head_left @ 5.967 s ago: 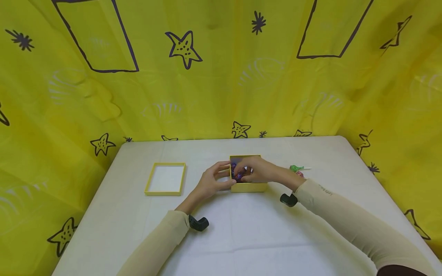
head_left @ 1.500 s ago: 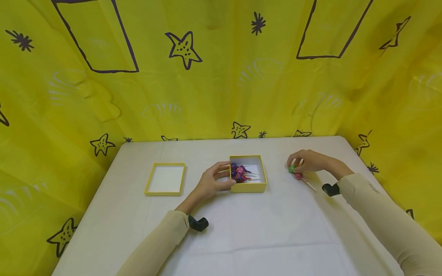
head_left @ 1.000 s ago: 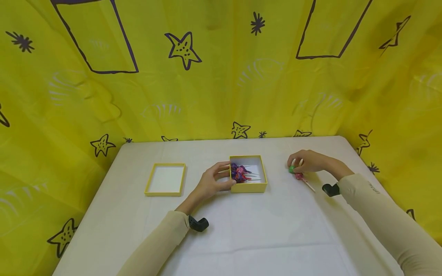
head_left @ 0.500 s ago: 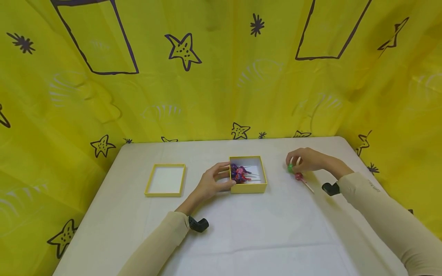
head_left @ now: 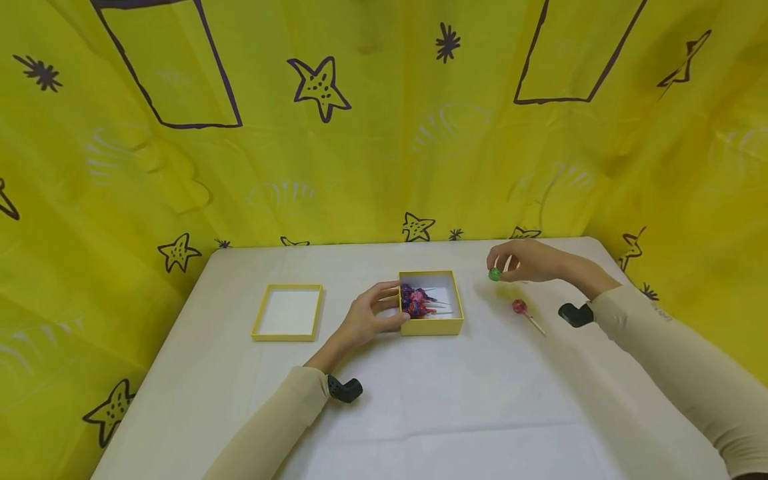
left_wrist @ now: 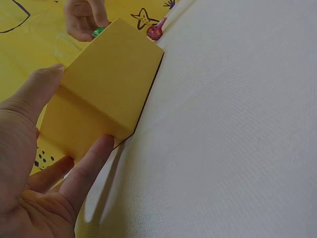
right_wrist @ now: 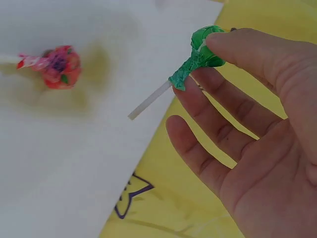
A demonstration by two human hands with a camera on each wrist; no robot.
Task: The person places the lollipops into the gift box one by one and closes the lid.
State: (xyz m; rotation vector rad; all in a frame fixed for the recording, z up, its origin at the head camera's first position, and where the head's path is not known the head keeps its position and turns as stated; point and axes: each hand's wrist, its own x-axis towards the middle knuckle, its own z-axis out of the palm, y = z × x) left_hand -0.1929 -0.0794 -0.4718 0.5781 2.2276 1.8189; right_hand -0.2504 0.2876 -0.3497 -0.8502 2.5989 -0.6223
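My right hand point(head_left: 528, 259) pinches a green-wrapped lollipop point(right_wrist: 203, 54) by its candy head, thumb against fingertips, raised above the table. In the right wrist view its white stick points down and left. A red-pink lollipop point(head_left: 519, 307) lies on the table below that hand, its stick angled toward the near right. My left hand point(head_left: 369, 317) rests its extended fingers against the left side of an uncovered yellow box point(head_left: 432, 327), the thumb at the front corner. Inside, several purple, pink and red lollipops point(head_left: 415, 300) lie with sticks pointing right.
A shallow yellow-rimmed lid point(head_left: 287, 287), white inside, lies to the left of the box. A white cloth point(head_left: 456, 400) covers the table. Yellow patterned curtain point(head_left: 372, 167) hangs behind the table and at both sides.
My right hand was in the box earlier, then went to the lollipops at right. It has now lifted the green one off the table, up and slightly left. My left hand stayed put.
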